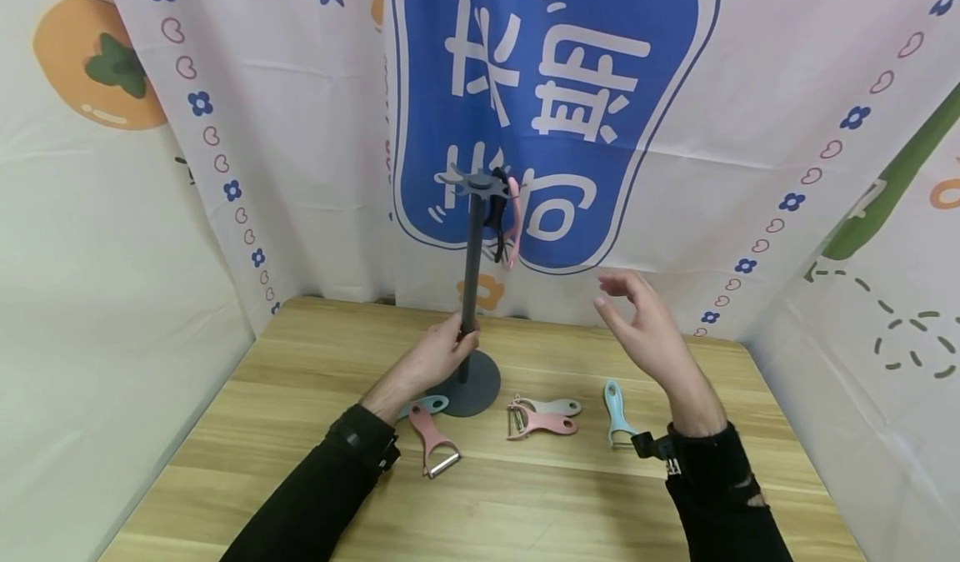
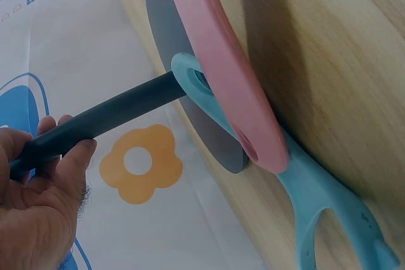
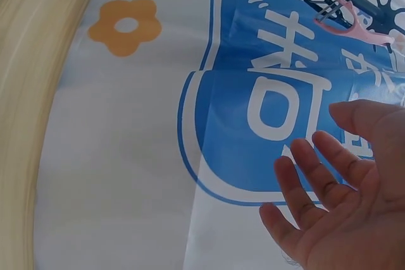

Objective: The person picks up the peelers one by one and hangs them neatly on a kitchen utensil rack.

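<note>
My left hand (image 1: 441,350) grips the dark pole of a hook stand (image 1: 472,262) low down, just above its round base; the left wrist view shows fingers curled round the pole. A black peeler (image 1: 496,216) and a pink peeler (image 1: 514,224) hang from the stand's top hooks. My right hand (image 1: 647,328) is in the air right of the stand, fingers spread and holding nothing. Below it lies a light-blue peeler (image 1: 615,408). Beside my left wrist, a pink peeler (image 1: 429,435) overlaps a blue peeler (image 2: 329,194), partly hidden.
Between the stand and the right arm, a pink peeler (image 1: 551,423) and a whitish peeler (image 1: 558,407) lie side by side on the wooden table (image 1: 525,504). A printed cloth (image 1: 720,95) hangs behind the table's back edge.
</note>
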`<state>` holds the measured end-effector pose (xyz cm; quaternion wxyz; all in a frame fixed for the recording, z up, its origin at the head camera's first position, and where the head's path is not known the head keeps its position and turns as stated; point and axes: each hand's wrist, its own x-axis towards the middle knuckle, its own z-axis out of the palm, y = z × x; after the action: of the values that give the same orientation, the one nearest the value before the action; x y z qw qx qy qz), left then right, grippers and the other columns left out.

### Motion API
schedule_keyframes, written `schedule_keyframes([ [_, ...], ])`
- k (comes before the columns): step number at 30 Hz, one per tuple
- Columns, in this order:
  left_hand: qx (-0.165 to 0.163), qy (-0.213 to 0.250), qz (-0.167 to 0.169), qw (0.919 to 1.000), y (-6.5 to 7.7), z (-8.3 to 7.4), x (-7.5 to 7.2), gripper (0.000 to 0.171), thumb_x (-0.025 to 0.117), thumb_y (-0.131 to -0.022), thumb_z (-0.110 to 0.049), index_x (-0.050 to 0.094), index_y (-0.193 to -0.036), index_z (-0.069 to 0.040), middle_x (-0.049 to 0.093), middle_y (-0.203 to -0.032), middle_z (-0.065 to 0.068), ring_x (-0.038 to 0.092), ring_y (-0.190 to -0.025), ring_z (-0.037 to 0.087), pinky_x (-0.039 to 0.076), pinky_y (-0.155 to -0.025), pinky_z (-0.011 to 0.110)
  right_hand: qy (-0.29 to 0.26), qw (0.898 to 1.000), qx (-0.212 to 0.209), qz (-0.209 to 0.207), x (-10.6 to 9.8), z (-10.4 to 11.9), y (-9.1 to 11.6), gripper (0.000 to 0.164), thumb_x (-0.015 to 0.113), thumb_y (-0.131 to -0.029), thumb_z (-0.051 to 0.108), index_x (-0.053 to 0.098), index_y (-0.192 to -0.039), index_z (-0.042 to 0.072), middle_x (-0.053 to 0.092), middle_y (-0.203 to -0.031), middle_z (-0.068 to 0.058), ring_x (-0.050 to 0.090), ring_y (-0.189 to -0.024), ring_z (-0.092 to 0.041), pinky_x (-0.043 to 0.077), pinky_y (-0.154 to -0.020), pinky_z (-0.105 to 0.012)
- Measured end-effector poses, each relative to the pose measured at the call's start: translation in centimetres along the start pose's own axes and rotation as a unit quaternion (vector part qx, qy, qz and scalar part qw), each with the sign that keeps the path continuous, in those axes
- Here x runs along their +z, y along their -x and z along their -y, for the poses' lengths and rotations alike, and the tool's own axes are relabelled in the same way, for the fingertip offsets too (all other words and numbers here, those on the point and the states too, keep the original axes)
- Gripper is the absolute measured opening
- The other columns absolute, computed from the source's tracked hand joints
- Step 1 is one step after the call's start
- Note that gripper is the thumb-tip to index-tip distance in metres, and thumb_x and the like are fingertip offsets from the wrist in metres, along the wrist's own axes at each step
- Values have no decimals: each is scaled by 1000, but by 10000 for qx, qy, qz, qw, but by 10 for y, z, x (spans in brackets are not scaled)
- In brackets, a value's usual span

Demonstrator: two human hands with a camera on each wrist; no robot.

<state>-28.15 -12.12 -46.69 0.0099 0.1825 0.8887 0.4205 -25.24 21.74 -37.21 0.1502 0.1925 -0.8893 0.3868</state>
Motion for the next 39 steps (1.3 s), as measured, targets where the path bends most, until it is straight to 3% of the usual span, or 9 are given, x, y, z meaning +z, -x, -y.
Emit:
schedule_keyframes([
  [3,-28,-14,10,10000,0,0,0,16,51,-110,-30,57,-114,-16,66,-97,8,60,-84,20,49,-73,39,41,10000,71,-4,0,-6,5,48,59,-106,34,53,-144,5,56,-142,-14,50,-132,-34,33,-115,-59],
  [10,-60,4,8,10000,0,-1,0,15,51,-110,-30,57,-115,-17,67,-99,8,60,-86,20,50,-74,40,1,9992,394,26,1,-23,15,50,58,-107,34,51,-146,5,54,-143,-16,48,-133,-36,47,-102,-59],
  [32,-12,102,86,9999,1,0,-2,29,50,-110,-32,58,-123,-7,65,-97,7,60,-86,20,50,-73,39,172,9968,778,-75,-10,-68,42,54,59,-107,30,46,-148,-1,50,-146,-24,47,-132,-44,39,-106,-66],
  [39,-38,164,71,9998,1,1,-1,27,50,-110,-34,58,-120,-10,62,-94,5,59,-82,21,48,-70,38,403,9948,937,-78,-15,-80,50,54,59,-107,28,45,-149,-4,47,-147,-28,47,-131,-47,38,-105,-68],
])
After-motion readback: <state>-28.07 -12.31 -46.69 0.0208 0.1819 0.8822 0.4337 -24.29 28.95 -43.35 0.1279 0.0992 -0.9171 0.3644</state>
